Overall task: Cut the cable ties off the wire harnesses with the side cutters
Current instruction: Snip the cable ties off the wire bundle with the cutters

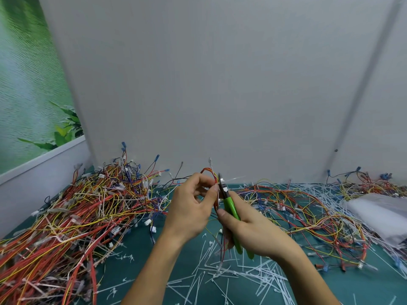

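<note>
Left hand (189,208) pinching a red-and-yellow harness (213,175) above the green table (176,256), right hand (248,230) gripping green-handled cutters (229,201), blades at a white tie (222,179), wire piles (77,212) either side, cut ties (231,274) strewn below

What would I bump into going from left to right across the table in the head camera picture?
Big pile of wire harnesses → left hand pinching one harness → green side cutters in the right hand → spread-out wires → white plastic bundle.
</note>
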`<move>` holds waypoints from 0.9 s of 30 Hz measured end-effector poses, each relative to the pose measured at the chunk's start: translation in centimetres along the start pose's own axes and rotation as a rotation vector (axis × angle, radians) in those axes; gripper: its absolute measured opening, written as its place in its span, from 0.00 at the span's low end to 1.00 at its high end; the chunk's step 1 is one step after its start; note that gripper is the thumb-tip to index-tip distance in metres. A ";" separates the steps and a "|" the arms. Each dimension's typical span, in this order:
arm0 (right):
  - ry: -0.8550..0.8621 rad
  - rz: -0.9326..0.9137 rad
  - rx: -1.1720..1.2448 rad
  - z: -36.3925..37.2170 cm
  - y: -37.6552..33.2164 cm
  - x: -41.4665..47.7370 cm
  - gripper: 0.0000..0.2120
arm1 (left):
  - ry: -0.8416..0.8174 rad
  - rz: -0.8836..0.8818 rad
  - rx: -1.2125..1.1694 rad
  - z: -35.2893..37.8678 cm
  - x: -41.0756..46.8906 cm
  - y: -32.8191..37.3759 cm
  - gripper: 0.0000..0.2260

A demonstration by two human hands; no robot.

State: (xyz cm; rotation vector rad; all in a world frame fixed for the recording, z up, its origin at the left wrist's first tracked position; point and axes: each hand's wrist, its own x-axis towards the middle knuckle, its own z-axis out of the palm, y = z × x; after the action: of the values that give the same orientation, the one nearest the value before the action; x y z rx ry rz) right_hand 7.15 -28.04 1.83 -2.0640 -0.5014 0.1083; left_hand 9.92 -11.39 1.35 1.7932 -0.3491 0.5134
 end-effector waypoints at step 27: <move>0.006 0.012 -0.032 -0.5 -0.4 -0.2 0.05 | -0.004 -0.014 0.015 0.2 0.0 -0.4 0.01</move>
State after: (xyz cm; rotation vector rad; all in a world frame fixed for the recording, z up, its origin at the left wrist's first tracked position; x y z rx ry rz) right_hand 7.00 -28.32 2.40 -2.0980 -0.4898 0.1026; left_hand 10.15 -11.51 1.01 1.8105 -0.3365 0.5037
